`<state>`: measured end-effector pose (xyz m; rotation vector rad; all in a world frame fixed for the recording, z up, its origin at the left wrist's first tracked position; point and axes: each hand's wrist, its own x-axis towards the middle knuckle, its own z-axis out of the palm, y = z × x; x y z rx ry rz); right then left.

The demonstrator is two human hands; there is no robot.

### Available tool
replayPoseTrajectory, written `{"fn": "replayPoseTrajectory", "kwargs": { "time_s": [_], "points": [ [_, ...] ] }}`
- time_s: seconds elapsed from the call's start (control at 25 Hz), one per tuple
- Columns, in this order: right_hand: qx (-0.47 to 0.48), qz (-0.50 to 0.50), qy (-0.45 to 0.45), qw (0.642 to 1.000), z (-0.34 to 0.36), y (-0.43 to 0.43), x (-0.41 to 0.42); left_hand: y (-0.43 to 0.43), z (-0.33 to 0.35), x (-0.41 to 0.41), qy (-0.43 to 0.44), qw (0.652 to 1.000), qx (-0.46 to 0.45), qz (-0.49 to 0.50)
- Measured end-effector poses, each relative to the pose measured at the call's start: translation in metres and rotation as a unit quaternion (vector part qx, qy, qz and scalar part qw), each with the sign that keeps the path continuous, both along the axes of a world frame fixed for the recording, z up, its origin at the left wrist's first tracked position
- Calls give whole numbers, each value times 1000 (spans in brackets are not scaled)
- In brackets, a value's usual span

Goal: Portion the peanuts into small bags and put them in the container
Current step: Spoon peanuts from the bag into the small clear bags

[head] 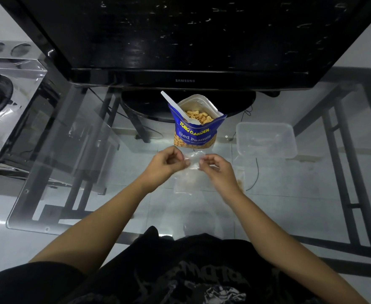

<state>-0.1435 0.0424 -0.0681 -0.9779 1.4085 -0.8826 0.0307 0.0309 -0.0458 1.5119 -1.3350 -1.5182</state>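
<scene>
**At bench [92,150] centre: parting the small bag [191,175]**

Left hand [167,161] and right hand [216,168] each pinch the clear small bag's top edge, fingers curled, likely to pull it open for filling. Peanut pouch [193,134] stands open at 12 o'clock, spoon [175,106] propped inside. Container [265,124] sits at 2 o'clock, handy for finished bags.

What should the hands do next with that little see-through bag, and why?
Probably pull the mouth of the small clear bag open. The left hand and right hand both pinch its top edge, it looks empty, and the white spoon sits ready in the open peanut bag just behind it.
</scene>
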Motion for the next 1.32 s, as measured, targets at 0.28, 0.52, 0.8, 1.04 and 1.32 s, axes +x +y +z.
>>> {"fn": "replayPoseTrajectory", "kwargs": {
  "time_s": [0.28, 0.52, 0.8, 1.04, 1.32],
  "points": [
    [-1, 88, 49, 995, 19, -12, -22, -15, 23, -5, 79, 995, 59, -21],
    [-30, 78, 17, 996, 33, -16, -21, -16, 32, -12, 90, 994, 62, -22],
    [-101, 113, 87, 985, 47, -21, -22, -10, 33, -16, 154, 981, 117, 12],
    [-119, 120, 109, 980, 55, -21, -23, -10, 37, -16, 162, 980, 112, 17],
    [-136, 101, 87, 982, 61, -22, -25, -13, 40, -16, 149, 987, 54, 22]
  ]
}}
